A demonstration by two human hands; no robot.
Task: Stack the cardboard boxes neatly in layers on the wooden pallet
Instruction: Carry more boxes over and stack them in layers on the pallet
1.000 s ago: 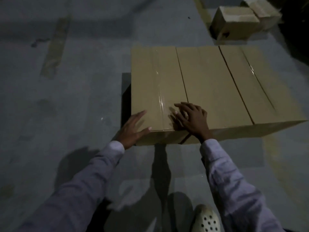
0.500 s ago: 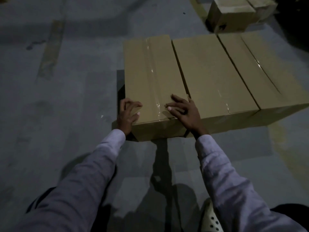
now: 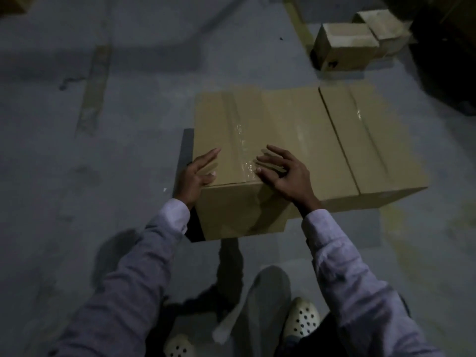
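My left hand [image 3: 197, 173] lies open against the near left corner of the box [image 3: 231, 212]. The fingers are straight and point towards 1 o'clock over the top edge, and the thumb rests on the top. My right hand [image 3: 286, 173] is open too, palm down on the lid with the fingers spread and their tips on the shiny tape [image 3: 239, 135]. Neither hand grips anything.

The box sits dead ahead at 12 o'clock, low on the floor [image 3: 103, 176]. Its front face juts nearer to me than the fronts of the other boxes [image 3: 373, 140], which run off from it towards 2 o'clock, pressed side by side. One seam between them is sharp; the one nearest my right hand is blurred. A dark strip [image 3: 187, 143] runs along the box's left side at 9 o'clock of it — pallet edge or shadow, I cannot tell.

Farther off at 1 o'clock, two small boxes [image 3: 345, 47] stand together, well apart from the row. Right of them, at 2 o'clock, sits a dark bulk [image 3: 443, 52] that I cannot make out. A faded stripe [image 3: 94, 91] marks the floor at 10 o'clock. At 6 o'clock my pale holed shoes [image 3: 301, 319] show between my sleeves [image 3: 355, 279] — my own shadow falls between them and the box.
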